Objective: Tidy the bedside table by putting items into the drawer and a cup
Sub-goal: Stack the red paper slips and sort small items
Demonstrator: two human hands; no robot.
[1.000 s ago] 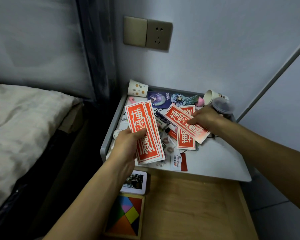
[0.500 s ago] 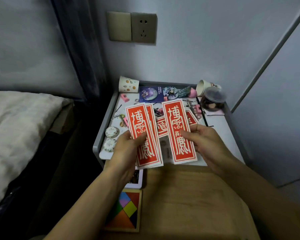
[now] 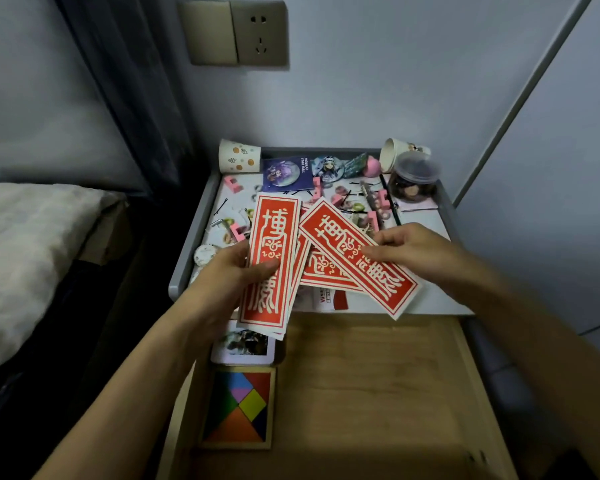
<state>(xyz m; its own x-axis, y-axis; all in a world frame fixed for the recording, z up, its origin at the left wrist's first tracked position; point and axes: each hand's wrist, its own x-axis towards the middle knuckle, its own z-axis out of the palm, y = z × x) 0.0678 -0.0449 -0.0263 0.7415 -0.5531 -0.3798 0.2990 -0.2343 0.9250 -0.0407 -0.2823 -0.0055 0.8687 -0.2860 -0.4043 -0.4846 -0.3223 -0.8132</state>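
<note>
The left hand [image 3: 222, 282] grips a small stack of red cards [image 3: 270, 258], with the thumb pressed across the top one. The right hand [image 3: 412, 251] pinches a single red card [image 3: 357, 261] along its edge and holds it slantwise, its far end just beside the stack. Another red card [image 3: 321, 273] shows between the hands, under the slanted one; whether it is held or lying down cannot be told. Below both hands a wooden drawer [image 3: 367, 375] stands open, with a white-bordered picture [image 3: 243, 346] and a colourful puzzle [image 3: 238, 407] near the left wrist. Beyond the hands, the grey worktop [image 3: 426, 223] carries small pink pieces [image 3: 232, 183] and hairpins [image 3: 221, 206]. A dotted paper cup [image 3: 238, 155] sits at the far corner beyond the left hand. Beyond the right hand a second cup [image 3: 395, 154] has its mouth turned this way, and a clear jar [image 3: 414, 178] stands just in front of it.
</note>
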